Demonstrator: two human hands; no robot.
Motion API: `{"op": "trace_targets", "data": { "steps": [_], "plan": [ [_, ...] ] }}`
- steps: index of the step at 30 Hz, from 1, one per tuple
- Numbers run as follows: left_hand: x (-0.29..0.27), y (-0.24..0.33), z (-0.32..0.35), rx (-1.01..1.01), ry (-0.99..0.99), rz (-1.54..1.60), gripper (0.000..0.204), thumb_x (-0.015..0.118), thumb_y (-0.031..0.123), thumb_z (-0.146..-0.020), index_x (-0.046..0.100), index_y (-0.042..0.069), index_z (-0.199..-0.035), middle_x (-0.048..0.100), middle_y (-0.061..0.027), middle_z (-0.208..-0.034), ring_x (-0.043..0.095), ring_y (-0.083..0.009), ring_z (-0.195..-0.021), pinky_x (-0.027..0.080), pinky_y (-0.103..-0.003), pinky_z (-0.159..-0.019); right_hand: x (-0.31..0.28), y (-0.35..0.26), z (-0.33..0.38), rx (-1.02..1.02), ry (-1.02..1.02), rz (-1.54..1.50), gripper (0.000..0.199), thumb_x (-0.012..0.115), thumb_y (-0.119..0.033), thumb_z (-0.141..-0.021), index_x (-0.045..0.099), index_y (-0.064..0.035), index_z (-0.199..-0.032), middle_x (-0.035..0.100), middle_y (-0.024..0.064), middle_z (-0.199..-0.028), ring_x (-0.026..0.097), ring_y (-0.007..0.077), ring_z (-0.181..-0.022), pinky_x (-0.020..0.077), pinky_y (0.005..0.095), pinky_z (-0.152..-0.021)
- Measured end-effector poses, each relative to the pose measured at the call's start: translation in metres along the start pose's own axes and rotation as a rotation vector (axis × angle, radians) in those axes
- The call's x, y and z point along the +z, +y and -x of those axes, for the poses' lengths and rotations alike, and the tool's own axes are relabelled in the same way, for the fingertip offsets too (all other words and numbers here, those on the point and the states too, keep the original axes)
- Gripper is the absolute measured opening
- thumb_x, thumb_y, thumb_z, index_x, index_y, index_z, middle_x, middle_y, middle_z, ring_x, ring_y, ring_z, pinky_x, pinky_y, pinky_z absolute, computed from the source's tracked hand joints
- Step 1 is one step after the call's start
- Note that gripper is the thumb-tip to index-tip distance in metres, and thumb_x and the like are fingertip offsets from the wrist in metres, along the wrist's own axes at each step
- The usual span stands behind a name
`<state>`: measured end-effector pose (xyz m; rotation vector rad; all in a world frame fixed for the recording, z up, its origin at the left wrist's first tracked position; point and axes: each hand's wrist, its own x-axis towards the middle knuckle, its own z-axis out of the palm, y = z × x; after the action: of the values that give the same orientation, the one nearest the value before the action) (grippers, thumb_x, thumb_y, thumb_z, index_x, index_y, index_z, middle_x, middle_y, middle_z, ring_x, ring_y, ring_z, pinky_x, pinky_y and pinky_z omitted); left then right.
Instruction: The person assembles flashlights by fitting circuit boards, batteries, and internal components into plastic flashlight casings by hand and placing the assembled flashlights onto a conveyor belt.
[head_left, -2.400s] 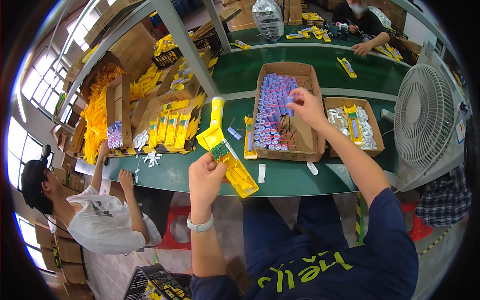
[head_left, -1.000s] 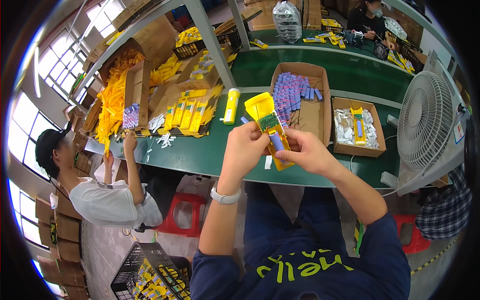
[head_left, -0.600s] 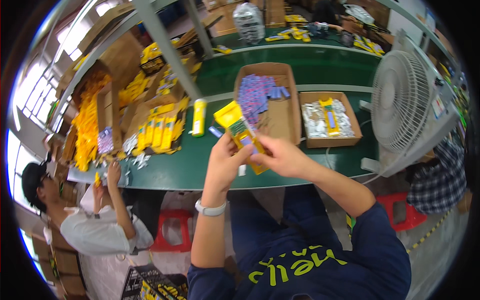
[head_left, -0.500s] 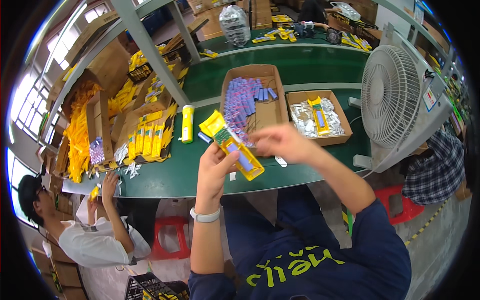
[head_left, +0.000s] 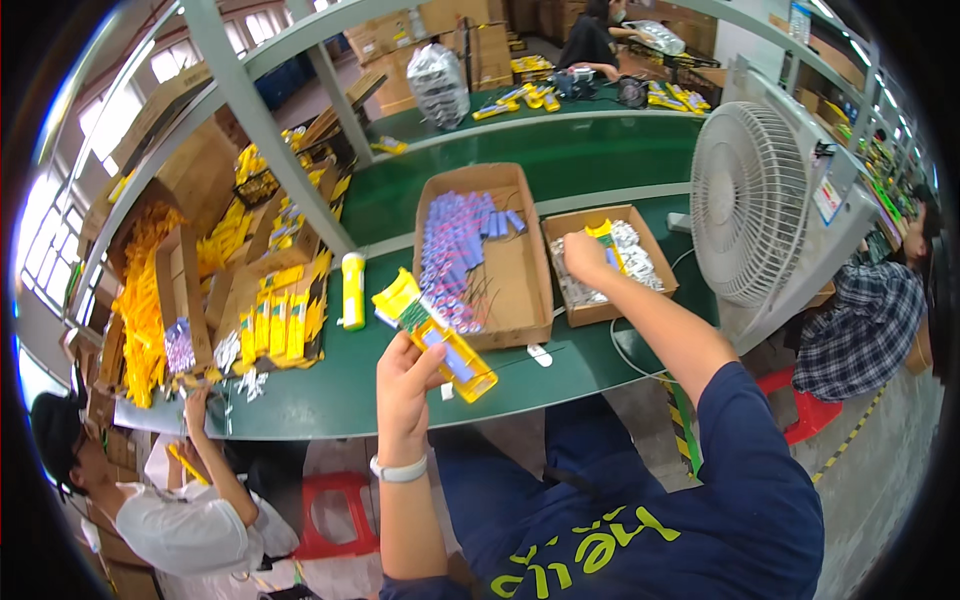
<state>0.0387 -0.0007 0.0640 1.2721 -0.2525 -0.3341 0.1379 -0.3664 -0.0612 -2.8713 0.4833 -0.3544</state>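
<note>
My left hand [head_left: 408,385] grips a yellow plastic flashlight housing [head_left: 472,383], open side up and tilted above the table's front edge. Inside it are a purple cylindrical battery [head_left: 445,355] and a green circuit board [head_left: 413,316]. My right hand [head_left: 585,258] reaches down into a small cardboard box [head_left: 590,312] of white and silvery small pieces [head_left: 640,262]. Its fingers are curled; what they pinch, if anything, is hidden. Another yellow housing [head_left: 603,236] lies in that box beside my right hand. Between my hands stands a larger cardboard box [head_left: 515,290] holding many wired purple batteries [head_left: 455,240].
A yellow flashlight [head_left: 353,290] is left of my left hand. A white fan [head_left: 750,205] stands at the right. Further left are cardboard trays with yellow housings [head_left: 280,325], and a co-worker in a white shirt [head_left: 190,520]. A metal frame post [head_left: 270,130] rises there.
My right hand has moved right, from beside the held housing into the small box. My left hand keeps the housing. The whole view has shifted slightly.
</note>
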Motion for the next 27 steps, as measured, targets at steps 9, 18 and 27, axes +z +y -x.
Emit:
{"op": "trace_targets", "data": {
  "steps": [9,18,27],
  "plan": [
    [0.005,-0.002,-0.005,0.005,-0.028,0.04,0.029,0.062,0.008,-0.092,0.054,-0.001,-0.118,0.067,-0.0081,-0.103,0.068,-0.0139,-0.089,0.059,-0.029,-0.074,-0.008,0.005,0.007,-0.08,-0.065,0.026,0.013,0.06,-0.003,-0.076,0.07,0.0037,-0.081,0.069,0.0268,-0.088,0.07,0.0402,-0.085,0.0566,0.0482,-0.073],
    [0.006,0.004,0.0,-0.001,-0.025,0.056,0.031,0.064,0.006,-0.091,0.054,-0.002,-0.119,0.067,-0.0091,-0.106,0.067,-0.0146,-0.09,0.058,-0.03,-0.076,0.002,0.006,0.002,-0.219,0.088,0.092,0.014,0.06,-0.004,-0.079,0.07,0.0013,-0.086,0.068,0.0219,-0.09,0.07,0.0375,-0.085,0.0573,0.0456,-0.072],
    [0.008,0.007,0.004,-0.011,-0.02,0.052,0.03,0.063,0.006,-0.091,0.055,-0.002,-0.118,0.066,-0.0096,-0.108,0.067,-0.0159,-0.092,0.058,-0.032,-0.077,-0.008,-0.002,0.007,-0.188,0.021,0.003,0.016,0.057,-0.006,-0.081,0.07,0.0024,-0.085,0.068,0.0241,-0.091,0.069,0.0392,-0.085,0.0565,0.0468,-0.073]
  ]
}}
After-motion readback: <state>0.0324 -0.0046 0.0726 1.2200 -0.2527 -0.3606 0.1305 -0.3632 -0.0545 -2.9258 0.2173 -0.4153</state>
